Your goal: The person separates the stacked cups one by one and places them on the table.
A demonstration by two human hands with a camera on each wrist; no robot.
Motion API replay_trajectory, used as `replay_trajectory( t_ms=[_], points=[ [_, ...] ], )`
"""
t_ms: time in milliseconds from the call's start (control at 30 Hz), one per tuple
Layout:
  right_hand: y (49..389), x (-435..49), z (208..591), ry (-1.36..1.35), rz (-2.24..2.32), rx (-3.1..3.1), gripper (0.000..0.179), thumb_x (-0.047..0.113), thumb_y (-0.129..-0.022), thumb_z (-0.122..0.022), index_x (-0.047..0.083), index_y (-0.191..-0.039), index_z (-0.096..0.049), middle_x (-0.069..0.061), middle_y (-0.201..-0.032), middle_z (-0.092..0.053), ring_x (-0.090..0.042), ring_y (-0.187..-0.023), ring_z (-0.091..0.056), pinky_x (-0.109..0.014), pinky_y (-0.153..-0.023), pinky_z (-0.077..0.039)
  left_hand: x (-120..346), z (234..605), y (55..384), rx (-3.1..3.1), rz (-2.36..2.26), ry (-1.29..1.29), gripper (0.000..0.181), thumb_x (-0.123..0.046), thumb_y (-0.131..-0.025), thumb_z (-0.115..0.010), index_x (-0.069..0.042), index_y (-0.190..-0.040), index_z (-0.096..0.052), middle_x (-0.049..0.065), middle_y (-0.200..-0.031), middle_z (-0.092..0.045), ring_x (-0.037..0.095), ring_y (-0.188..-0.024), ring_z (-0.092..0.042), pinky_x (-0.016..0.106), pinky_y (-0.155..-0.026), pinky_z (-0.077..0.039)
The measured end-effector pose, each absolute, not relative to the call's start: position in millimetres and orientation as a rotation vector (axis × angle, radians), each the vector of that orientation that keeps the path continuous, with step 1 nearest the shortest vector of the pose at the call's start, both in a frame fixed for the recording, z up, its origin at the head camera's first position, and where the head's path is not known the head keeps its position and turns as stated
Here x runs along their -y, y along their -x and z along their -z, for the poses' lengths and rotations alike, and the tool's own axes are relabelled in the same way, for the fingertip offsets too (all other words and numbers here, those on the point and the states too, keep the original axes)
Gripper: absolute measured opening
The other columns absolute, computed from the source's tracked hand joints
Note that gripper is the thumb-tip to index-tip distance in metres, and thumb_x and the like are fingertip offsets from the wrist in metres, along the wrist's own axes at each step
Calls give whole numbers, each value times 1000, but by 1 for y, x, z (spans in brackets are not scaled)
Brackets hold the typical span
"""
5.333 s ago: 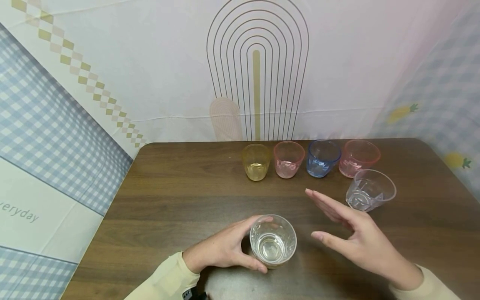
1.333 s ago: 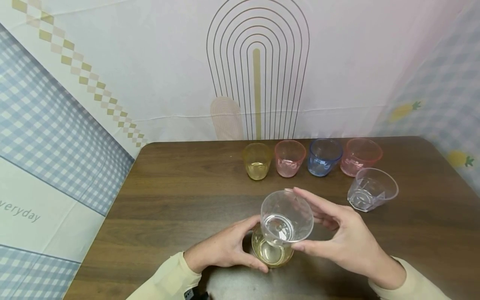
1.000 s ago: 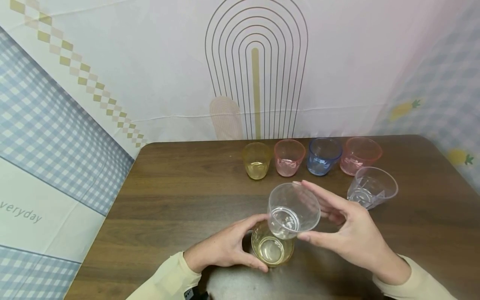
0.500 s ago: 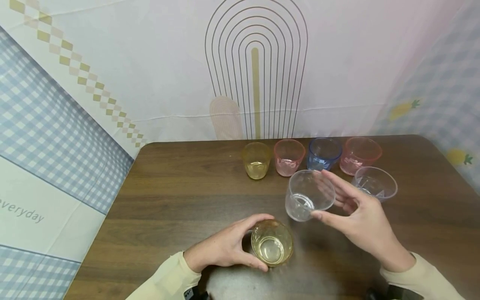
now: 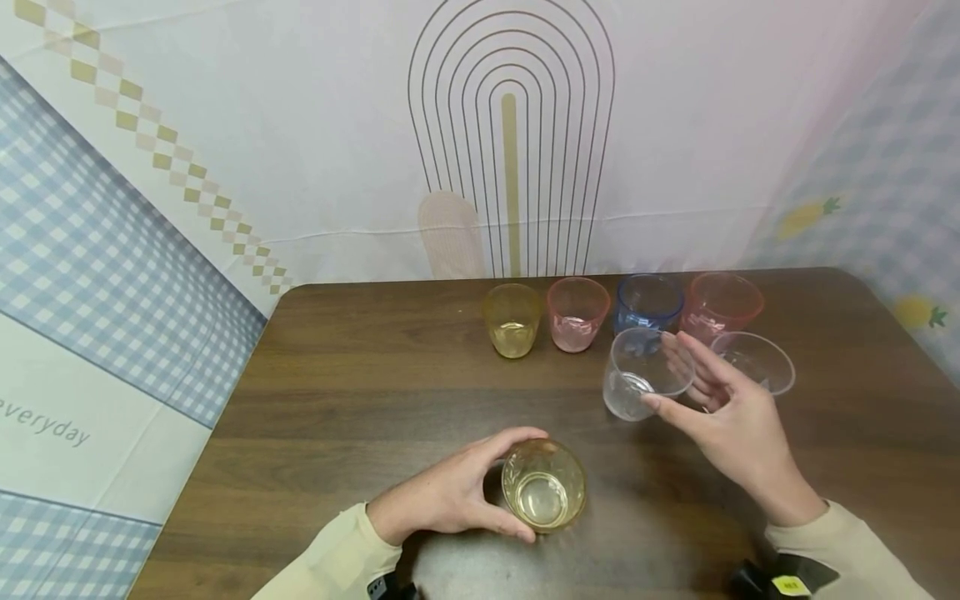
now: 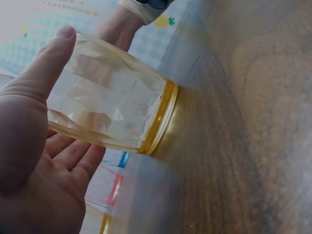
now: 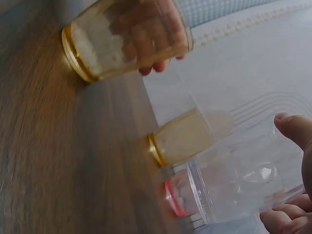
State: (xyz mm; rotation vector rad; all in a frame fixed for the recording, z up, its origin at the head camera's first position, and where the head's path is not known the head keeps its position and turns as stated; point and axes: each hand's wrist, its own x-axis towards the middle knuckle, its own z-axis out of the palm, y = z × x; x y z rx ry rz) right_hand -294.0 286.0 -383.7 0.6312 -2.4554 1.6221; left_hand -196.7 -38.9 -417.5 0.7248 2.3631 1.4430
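Observation:
In the head view my left hand [image 5: 457, 492] holds a yellow-tinted cup [image 5: 543, 498] upright on the table, thumb and fingers on opposite sides. The left wrist view shows this cup's amber base [image 6: 163, 117] on the wood. My right hand [image 5: 738, 425] grips a clear cup [image 5: 630, 392] between thumb and fingers, right of and behind the yellow cup. In the right wrist view that clear cup [image 7: 239, 175] overlaps a pink cup behind it; whether its base touches the table I cannot tell. Another clear cup [image 5: 784, 367] is partly hidden behind my right hand.
Along the back edge of the brown table [image 5: 360, 400] stand a second yellow cup [image 5: 513, 325], a pink cup [image 5: 577, 317], a blue cup [image 5: 649, 296] and another pink cup [image 5: 726, 300]. A patterned cloth [image 5: 315, 150] hangs behind.
The clear cup earlier sat in the yellow cup; my right hand took hold of it, lifted it out and carried it right and back. My left hand has stayed on the yellow cup.

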Motion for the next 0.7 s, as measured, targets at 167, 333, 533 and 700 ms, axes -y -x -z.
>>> replay_trajectory(
  t_ms=[167,333,533,700],
  points=[
    [298,-289,392,-555,-1633,2462,86,0,-88,-88,3,-162,-46,-12,-157,-61,13,-131,-60,-6,-103,-50,38,417,197,-2363,-1444,-735,99,-21,-78,-99,-14,-160,-44,-4,-153,-63,11,-144,-56,34,-128,-41],
    [301,-290,401,-489,-1600,2482,86,5,-89,-89,4,-163,-45,-18,-157,-59,15,-130,-59,-4,-102,-48,39,418,197,-2378,-1440,-769,99,-22,-79,-99,-13,-160,-43,-1,-152,-64,12,-144,-57,35,-127,-42],
    [302,-290,411,-436,-1566,2510,87,8,-89,-90,9,-163,-46,-23,-157,-57,18,-129,-55,-3,-100,-47,39,419,197,-2366,-1453,-761,99,-20,-79,-99,-12,-160,-43,-1,-152,-64,12,-144,-56,34,-128,-42],
    [304,-289,415,-414,-1546,2528,87,10,-89,-90,9,-164,-44,-24,-158,-56,21,-128,-53,-1,-99,-46,39,418,197,-2364,-1455,-745,99,-21,-78,-99,-13,-160,-43,-2,-152,-63,11,-144,-56,34,-128,-42]
  ],
)
